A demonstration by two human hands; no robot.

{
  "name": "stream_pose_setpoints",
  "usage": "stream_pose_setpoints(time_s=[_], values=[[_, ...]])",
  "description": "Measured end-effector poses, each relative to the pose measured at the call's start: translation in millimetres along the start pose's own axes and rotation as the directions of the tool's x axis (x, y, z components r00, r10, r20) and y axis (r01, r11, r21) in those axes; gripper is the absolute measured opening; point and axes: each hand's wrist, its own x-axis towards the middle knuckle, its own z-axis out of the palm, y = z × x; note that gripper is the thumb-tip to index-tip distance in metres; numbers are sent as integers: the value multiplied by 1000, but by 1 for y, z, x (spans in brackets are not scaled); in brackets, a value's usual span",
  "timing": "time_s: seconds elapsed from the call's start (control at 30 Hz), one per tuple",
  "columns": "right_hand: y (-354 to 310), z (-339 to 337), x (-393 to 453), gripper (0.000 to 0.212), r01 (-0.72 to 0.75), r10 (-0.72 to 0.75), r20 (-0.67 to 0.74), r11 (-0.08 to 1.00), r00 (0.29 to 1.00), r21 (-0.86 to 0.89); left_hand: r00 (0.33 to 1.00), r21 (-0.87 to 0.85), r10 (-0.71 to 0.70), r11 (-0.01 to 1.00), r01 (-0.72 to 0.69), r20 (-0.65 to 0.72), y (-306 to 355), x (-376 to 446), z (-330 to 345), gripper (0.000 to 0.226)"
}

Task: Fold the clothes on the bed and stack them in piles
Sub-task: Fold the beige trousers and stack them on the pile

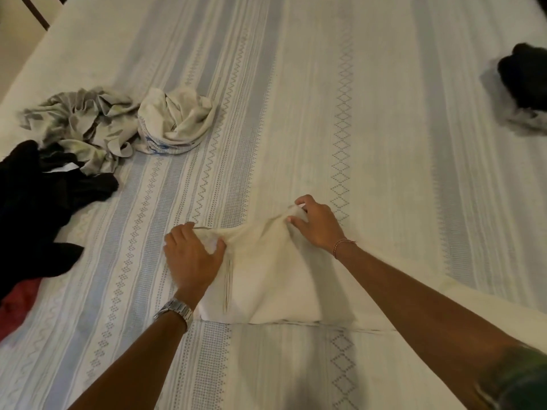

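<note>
A cream-white garment (pixel 266 279) lies partly folded on the bed in front of me. My left hand (pixel 191 255) grips its far left corner, thumb tucked into the cloth. My right hand (pixel 315 223) pinches the far right corner and lifts it slightly, so the cloth bunches between both hands. A crumpled grey patterned garment (pixel 80 125) and a rumpled white garment with a blue-printed band (pixel 174 122) lie at the left. Black clothes (pixel 38 202) and a red piece (pixel 17 303) sit at the left edge.
The bed is covered by a white spread with grey-blue woven stripes (pixel 340 99). A dark heap (pixel 524 81) lies at the far right edge. A wall and dark frame (pixel 35 13) show at the top left, beyond the bed's edge.
</note>
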Motion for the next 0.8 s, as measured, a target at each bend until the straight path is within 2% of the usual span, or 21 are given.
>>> stream_pose_setpoints(time_s=[0.1, 0.2, 0.3, 0.4, 0.5, 0.63, 0.73, 0.8], values=[[10, -13, -19, 49, -11, 11, -2, 1000, 1000, 16, 990, 110, 139, 984, -137, -13, 43, -3, 1, 63], [32, -29, -43, 39, 8, -8, -16, 1000, 1000, -12, 952, 76, 305, 949, -306, 14, 92, -8, 8, 48], [70, -55, -74, 27, 27, -29, -28, 997, 999, -68, 844, -72, 531, 847, -527, 76, 146, -23, 22, 29], [106, -75, -99, 16, 68, -74, -33, 985, 997, -157, 726, -154, 669, 743, -651, 157, 193, -39, 35, 18], [146, -102, -123, 15, 124, -144, -55, 956, 988, -266, 650, -146, 710, 697, -702, 270, 244, -59, 50, 12], [200, -137, -157, 26, 140, -171, -58, 924, 983, -356, 590, -76, 661, 693, -717, 464, 292, -84, 67, 30], [234, -160, -176, 36, 140, -171, -50, 916, 984, -375, 578, -58, 626, 702, -709, 523, 317, -97, 72, 41], [254, -175, -185, 38, 127, -152, -38, 917, 988, -377, 562, -58, 621, 697, -715, 546, 335, -105, 75, 40]])
